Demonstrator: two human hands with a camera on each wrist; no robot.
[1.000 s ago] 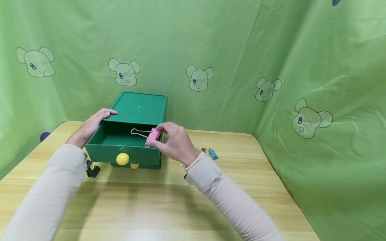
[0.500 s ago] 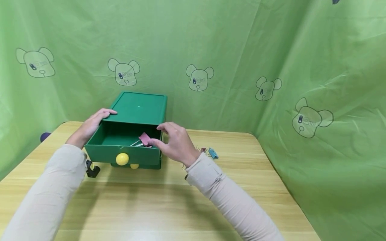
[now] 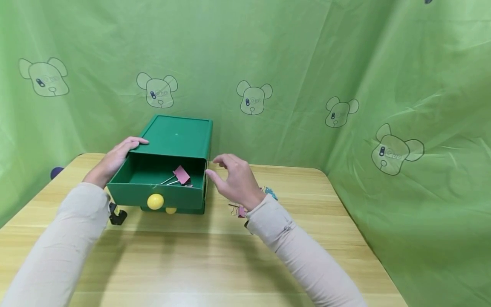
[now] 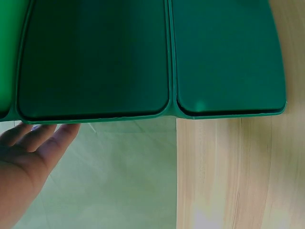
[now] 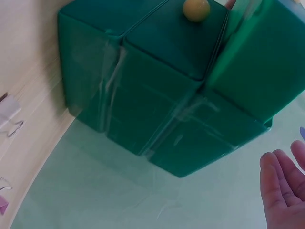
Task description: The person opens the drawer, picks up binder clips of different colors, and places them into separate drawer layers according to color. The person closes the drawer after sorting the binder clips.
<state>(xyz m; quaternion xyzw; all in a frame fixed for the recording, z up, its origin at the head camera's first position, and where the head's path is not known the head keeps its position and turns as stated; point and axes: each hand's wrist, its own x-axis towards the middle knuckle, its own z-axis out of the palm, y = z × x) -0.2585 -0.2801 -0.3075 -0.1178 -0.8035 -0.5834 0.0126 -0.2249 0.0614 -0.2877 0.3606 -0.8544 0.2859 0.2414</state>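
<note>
On the pale wood-grain surface (image 3: 184, 260) stands a green plastic cabinet (image 3: 174, 137), its yellow-knobbed top drawer (image 3: 126, 195) out. The left hand (image 3: 116, 160) rests, fingers extended, on the cabinet's left edge; the right hand (image 3: 239, 181), loosely curved, holds nothing just right of the drawer. Inside, near right, lies a pink metal binder clip (image 3: 182, 175): probably light, stiff, springy, best pinched by its body.

On the wood-grained table (image 3: 172, 264) stands a green drawer unit (image 3: 174, 143), with several binder clips (image 3: 241, 212) lying to its right.
</note>
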